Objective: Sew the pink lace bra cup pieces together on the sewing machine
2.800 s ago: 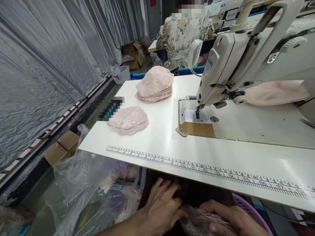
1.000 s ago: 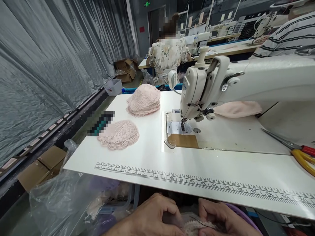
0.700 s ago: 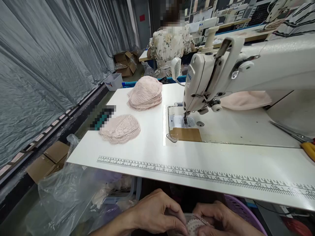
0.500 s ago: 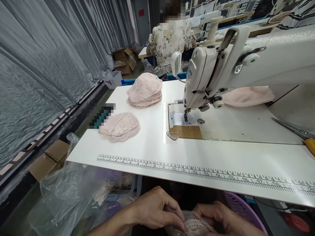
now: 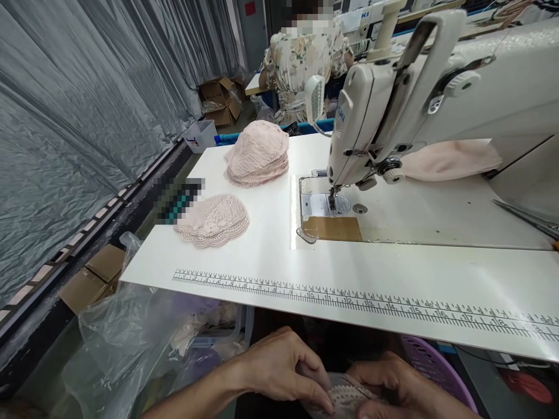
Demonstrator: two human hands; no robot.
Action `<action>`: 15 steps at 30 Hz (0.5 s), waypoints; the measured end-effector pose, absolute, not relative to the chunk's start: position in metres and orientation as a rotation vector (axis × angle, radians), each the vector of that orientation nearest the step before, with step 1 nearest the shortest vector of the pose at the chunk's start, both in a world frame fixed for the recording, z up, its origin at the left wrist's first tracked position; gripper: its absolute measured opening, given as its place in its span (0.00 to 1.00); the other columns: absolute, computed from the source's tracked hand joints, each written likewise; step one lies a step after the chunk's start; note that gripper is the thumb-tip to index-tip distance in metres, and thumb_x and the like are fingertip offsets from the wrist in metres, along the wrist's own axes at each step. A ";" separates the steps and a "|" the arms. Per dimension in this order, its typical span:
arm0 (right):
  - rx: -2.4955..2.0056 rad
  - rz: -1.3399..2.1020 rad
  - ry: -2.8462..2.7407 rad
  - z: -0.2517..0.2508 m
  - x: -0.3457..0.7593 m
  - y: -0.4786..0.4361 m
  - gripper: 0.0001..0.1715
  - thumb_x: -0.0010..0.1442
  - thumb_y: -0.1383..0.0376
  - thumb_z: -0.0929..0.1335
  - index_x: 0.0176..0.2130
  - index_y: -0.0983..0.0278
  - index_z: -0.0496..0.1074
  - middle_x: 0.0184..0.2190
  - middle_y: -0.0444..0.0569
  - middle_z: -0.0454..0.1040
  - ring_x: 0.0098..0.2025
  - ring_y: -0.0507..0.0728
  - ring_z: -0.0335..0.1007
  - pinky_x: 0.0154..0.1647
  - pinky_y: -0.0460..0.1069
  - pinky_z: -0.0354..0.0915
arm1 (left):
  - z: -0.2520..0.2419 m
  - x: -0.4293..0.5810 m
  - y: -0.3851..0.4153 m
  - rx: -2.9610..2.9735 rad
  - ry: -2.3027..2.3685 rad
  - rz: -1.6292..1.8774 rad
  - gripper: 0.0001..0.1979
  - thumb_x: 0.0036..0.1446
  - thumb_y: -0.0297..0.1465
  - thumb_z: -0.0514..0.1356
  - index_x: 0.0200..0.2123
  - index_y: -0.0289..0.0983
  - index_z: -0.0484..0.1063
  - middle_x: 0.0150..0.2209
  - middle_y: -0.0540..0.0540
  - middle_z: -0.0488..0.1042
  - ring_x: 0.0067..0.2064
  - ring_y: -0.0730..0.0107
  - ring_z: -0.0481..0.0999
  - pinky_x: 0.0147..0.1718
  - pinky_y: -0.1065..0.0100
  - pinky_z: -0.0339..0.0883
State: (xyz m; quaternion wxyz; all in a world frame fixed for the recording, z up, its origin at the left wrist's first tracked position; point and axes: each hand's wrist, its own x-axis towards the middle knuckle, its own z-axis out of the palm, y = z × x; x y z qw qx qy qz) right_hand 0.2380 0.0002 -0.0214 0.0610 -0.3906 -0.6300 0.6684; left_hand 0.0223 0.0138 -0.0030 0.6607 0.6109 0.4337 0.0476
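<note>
Below the table's front edge, my left hand [image 5: 279, 369] and my right hand [image 5: 393, 387] are both closed on a small pink lace piece [image 5: 345, 400] held between them in my lap. The fingers pinch its scalloped edge; most of the piece is hidden by the hands and the frame's bottom edge. On the white table [image 5: 271, 256] lie a single pink lace piece [image 5: 213, 220] at the left and a stack of like pieces [image 5: 258, 153] behind it. A white sewing machine [image 5: 419, 99] stands on the right, its needle [image 5: 332, 198] over the plate.
A printed ruler [image 5: 358, 302] runs along the table's front. Pink fabric [image 5: 449, 160] lies behind the machine arm. A clear plastic bag [image 5: 140, 343] and cardboard boxes [image 5: 94, 279] sit low left, a purple basket [image 5: 437, 372] low right. A person in a floral top [image 5: 303, 58] sits beyond.
My hands have stayed under the table edge, working the lace piece between the fingers. The view has tilted slightly; the scissors at the right have nearly left the frame.
</note>
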 end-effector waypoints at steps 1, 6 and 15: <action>-1.167 2.039 -1.873 -0.023 0.238 0.001 0.08 0.53 0.59 0.68 0.28 0.61 0.74 0.22 0.39 0.64 0.27 0.50 0.57 0.27 0.43 0.52 | -0.003 0.023 0.014 1.385 0.985 0.107 0.10 0.46 0.34 0.68 0.31 0.35 0.80 0.21 0.52 0.74 0.24 0.77 0.70 0.23 0.80 0.57; -1.141 2.167 -1.622 -0.030 0.237 0.007 0.15 0.50 0.55 0.71 0.24 0.65 0.75 0.19 0.40 0.62 0.24 0.49 0.54 0.25 0.43 0.50 | -0.007 0.019 0.013 1.369 0.962 0.086 0.12 0.48 0.37 0.67 0.33 0.35 0.80 0.26 0.48 0.78 0.28 0.73 0.74 0.25 0.79 0.60; -1.126 2.304 -1.449 -0.037 0.248 0.008 0.21 0.47 0.48 0.72 0.24 0.64 0.75 0.20 0.41 0.65 0.25 0.50 0.58 0.28 0.45 0.53 | -0.015 0.006 0.009 1.272 0.892 0.092 0.08 0.49 0.31 0.66 0.34 0.37 0.80 0.27 0.49 0.78 0.29 0.75 0.75 0.29 0.80 0.64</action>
